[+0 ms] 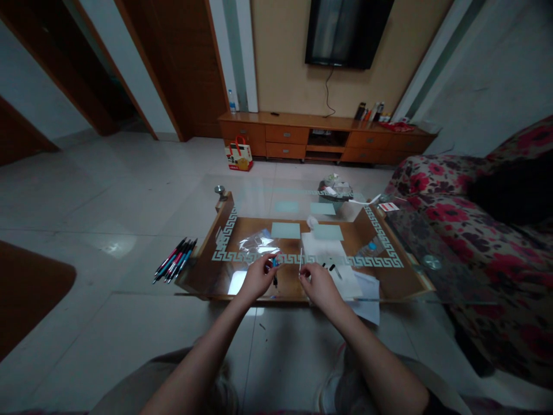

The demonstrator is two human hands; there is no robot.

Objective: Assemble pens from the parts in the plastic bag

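Left fingers: the left hand (258, 276) pinches a slim blue-and-black pen (275, 276), its dark end pointing down past the fingertips.
Right fingers: the right hand (318, 281) has thumb and forefinger closed on a thin, straight white stick (300, 258), which stands up from the grip, apart from the pen.
Beside the right hand: small black cylindrical pieces (332, 267), near white paper sheets (367, 291).
Beyond the left hand: a crumpled, shiny clear plastic bag (254, 244); its contents cannot be made out.
Pen pile: slender black, pink and blue pens (175, 261), loosely aligned, well to the left.
Table: clear glass top (254, 196) with a pale Greek-key border over brown wood.
Far end: a dark dish (322, 189) holding crumpled, pale scraps.
Floor: a cream-and-red carrier bag (239, 160) with red handles, before a glossy brown wooden cabinet (285, 134).
Right: a sofa (432, 181) in flowered fabric.
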